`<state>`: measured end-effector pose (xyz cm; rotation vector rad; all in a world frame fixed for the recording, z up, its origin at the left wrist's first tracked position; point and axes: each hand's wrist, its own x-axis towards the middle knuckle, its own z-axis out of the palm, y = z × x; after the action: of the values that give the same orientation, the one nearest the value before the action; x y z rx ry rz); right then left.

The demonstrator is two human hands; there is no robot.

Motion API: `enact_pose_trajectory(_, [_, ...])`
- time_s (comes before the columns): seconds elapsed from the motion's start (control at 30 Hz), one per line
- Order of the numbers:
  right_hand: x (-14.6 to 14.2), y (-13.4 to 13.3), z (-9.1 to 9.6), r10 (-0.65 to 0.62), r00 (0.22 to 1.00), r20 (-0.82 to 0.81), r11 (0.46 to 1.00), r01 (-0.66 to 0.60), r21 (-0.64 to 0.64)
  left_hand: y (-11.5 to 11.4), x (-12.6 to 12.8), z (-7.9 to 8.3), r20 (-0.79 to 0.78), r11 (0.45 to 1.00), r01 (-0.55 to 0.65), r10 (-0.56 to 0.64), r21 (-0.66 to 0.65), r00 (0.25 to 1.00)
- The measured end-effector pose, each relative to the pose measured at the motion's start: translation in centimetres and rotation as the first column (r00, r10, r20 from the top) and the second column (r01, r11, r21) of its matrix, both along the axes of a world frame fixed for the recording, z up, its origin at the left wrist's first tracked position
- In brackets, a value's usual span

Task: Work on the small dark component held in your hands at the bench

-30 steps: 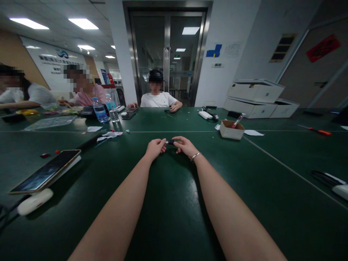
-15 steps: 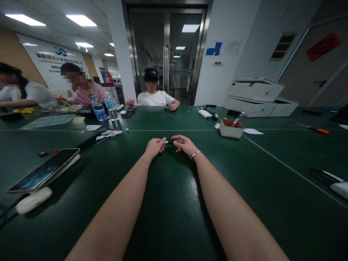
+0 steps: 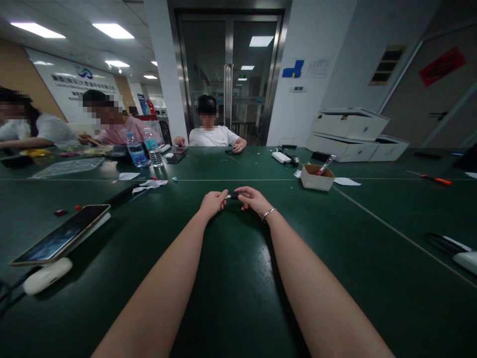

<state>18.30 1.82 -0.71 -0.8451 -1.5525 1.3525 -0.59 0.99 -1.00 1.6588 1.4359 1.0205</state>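
Dark piece (image 3: 233, 196): sits crosswise between the left hand (image 3: 214, 203) and the right hand (image 3: 255, 200), touching both; its ends are hidden by fingers, so a slight turn would help in checking them.
Left hand: pinches the silvery end between thumb and fingertips; a light, even pinch should serve best, since squeezing may tip the piece.
Right hand: pinches the black end, fingers curved about it; its grip is best lined up with the opposite one, to avoid bending anything sideways.
Green table (image 3: 234, 278): lies beneath both hands; whether they rest on it I cannot tell, but bracing the wrists there would add steadiness.
Paper scraps (image 3: 151, 186): left of the left hand, clear of its fingers.
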Motion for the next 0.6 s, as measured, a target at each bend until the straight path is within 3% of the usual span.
enact_pose_trajectory(0.27, [-0.2,0.3,0.0,-0.054,0.998,0.012,0.998,0.054,-0.036,0.5,0.2,-0.3,0.131,0.999,0.050,-0.050,0.008,0.990])
enact_pose_trajectory(0.47, [-0.2,0.3,0.2,-0.087,0.996,0.014,0.993,0.088,-0.075,-0.3,0.2,0.8,0.252,0.994,0.109,-0.104,-0.006,0.962])
enact_pose_trajectory(0.6, [-0.2,0.3,0.1,-0.087,0.996,0.015,0.993,0.088,-0.075,-0.6,0.4,1.2,0.298,0.995,0.081,-0.060,-0.057,0.953])
